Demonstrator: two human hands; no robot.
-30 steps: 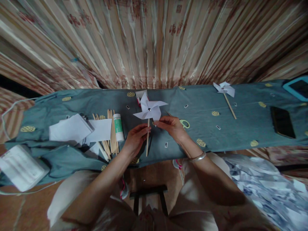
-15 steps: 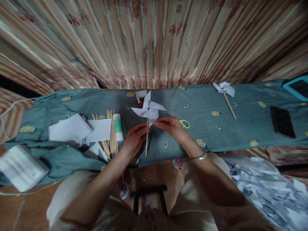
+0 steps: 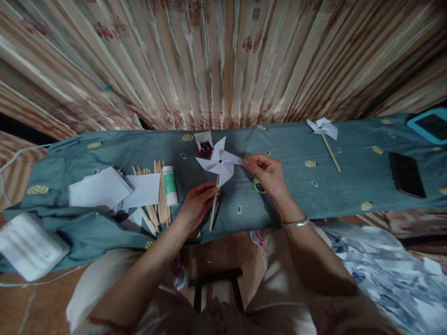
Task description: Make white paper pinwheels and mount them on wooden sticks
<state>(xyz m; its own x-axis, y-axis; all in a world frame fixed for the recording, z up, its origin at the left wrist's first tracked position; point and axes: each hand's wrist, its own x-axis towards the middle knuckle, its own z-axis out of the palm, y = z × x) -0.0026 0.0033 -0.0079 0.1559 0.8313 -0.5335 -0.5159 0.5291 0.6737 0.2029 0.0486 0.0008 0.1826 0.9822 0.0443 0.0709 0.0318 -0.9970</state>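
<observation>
Paper pinwheel (image 3: 220,162) on its wooden stick (image 3: 213,207), held over the middle of the desk (image 3: 293,197), in front of a small open box (image 3: 205,147). Likely faults: a sideways pull at the blade tip could crease the paper or tear it at the central pin; a loose hold on the stick would let the whole piece twist; a drop of the right wrist could knock the scissors (image 3: 255,186), partly hidden below it. Pose: the left hand (image 3: 199,203) comes in from the near side, its grip closed on the stick between thumb and fingers, just below the blades, the stick leaning slightly right at its top. The right hand (image 3: 266,173) is raised, wrist bent inward, fingertips together at the right-hand blade's tip; whether this grip pinches or merely touches the paper cannot be told.
</observation>
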